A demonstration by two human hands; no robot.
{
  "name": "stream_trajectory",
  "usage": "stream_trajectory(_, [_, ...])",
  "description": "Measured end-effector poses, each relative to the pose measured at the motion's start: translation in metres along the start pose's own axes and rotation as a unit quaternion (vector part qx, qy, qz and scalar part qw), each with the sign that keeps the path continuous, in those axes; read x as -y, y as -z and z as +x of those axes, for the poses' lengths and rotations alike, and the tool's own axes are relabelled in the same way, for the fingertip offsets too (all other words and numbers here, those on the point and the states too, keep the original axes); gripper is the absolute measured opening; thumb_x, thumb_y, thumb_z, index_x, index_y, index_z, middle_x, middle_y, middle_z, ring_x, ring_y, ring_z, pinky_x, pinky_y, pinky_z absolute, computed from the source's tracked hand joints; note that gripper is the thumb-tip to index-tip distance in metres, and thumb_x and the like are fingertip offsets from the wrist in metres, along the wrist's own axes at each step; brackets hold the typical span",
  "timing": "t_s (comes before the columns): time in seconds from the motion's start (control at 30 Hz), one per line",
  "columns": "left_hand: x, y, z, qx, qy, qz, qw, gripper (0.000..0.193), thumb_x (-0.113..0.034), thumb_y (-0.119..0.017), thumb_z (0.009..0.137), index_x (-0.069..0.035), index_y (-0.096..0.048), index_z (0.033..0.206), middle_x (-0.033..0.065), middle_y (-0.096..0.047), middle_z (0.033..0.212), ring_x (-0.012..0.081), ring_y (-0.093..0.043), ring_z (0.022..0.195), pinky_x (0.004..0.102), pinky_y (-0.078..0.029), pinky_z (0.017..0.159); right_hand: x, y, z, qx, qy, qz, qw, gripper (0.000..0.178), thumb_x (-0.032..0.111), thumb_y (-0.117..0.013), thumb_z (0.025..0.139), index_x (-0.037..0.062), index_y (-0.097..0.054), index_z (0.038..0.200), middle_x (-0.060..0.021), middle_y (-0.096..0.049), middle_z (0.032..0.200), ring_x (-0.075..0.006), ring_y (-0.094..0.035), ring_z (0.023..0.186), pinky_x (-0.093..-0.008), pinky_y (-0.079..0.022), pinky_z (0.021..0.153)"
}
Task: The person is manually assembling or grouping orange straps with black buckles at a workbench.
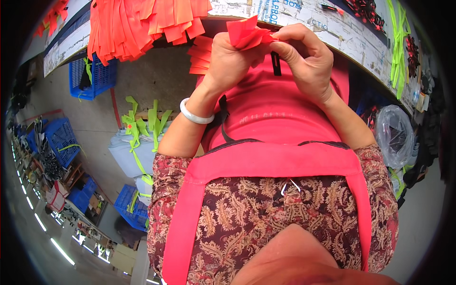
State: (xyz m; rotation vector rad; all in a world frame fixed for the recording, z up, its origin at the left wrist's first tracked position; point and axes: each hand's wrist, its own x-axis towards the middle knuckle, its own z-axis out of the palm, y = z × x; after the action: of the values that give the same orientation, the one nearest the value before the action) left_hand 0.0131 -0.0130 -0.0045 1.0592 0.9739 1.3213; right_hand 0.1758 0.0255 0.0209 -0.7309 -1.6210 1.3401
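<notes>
In front of my chest, above the table's near edge, my left hand (232, 59) is closed round several orange-red fabric strips (247, 35). Some of their ends fan out above the fist, and more strips (201, 55) stick out on its left side. Against the narrow gathered end of the upper strips, my right hand (306, 59) pinches with thumb and forefinger. From that pinch hangs a small black piece with a slot (276, 63), perhaps a plastic buckle; its upper part is covered by the fingers.
A thick pile of orange-red strips (137, 28) overhangs the white printed tabletop (294, 19). Small black-and-red pieces (363, 14) and neon-yellow strips (398, 47) lie to the right. Blue crates (102, 78) and a pale bundle (130, 147) stand left; a clear plastic bag (394, 135) is right.
</notes>
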Motion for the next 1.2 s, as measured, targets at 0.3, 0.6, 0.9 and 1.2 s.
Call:
stream_trajectory(0.3, [0.001, 0.001, 0.001, -0.01, -0.005, 0.021, 1.0, 0.015, 0.007, -0.059, 0.085, -0.001, -0.065, 0.096, 0.0007, -0.06, 0.07, 0.0062, -0.053, 0.059, 0.0207, -0.042, 0.052, -0.002, 0.007, 0.003, 0.024, -0.021, -0.094, 0.995, 0.012, 0.006, -0.071, 0.084, 0.0008, -0.065, 0.092, 0.0015, -0.057, 0.079, -0.0029, -0.046, 0.061, -0.0189, -0.038, 0.055])
stream_trajectory(0.6, [0.002, 0.005, -0.001, 0.002, -0.032, 0.036, 0.999, 0.015, 0.002, -0.063, 0.084, 0.0, -0.07, 0.097, 0.0015, -0.064, 0.075, 0.0072, -0.056, 0.065, 0.0226, -0.045, 0.057, 0.004, 0.009, 0.005, 0.058, 0.021, -0.14, 0.988, 0.012, 0.005, -0.071, 0.083, 0.0026, -0.066, 0.093, 0.0004, -0.057, 0.078, -0.0044, -0.044, 0.057, -0.0208, -0.037, 0.051])
stream_trajectory(0.9, [0.001, 0.011, 0.001, 0.002, 0.052, -0.006, 0.999, 0.012, -0.001, -0.064, 0.083, 0.001, -0.07, 0.093, 0.0009, -0.063, 0.071, 0.0067, -0.055, 0.064, 0.0224, -0.045, 0.057, -0.002, 0.008, 0.003, 0.043, 0.004, -0.136, 0.99, 0.015, 0.007, -0.074, 0.08, 0.0041, -0.067, 0.093, 0.0009, -0.058, 0.079, -0.0043, -0.042, 0.056, -0.0199, -0.035, 0.05])
stream_trajectory(1.2, [-0.003, 0.008, 0.003, 0.005, 0.06, -0.011, 0.998, 0.012, -0.008, -0.069, 0.084, 0.0, -0.07, 0.092, 0.0009, -0.064, 0.073, 0.0065, -0.056, 0.063, 0.0222, -0.045, 0.057, 0.003, 0.009, 0.004, 0.041, -0.029, -0.113, 0.992, 0.015, 0.008, -0.07, 0.085, 0.0032, -0.065, 0.098, 0.0006, -0.062, 0.084, -0.002, -0.05, 0.064, -0.0172, -0.041, 0.056])
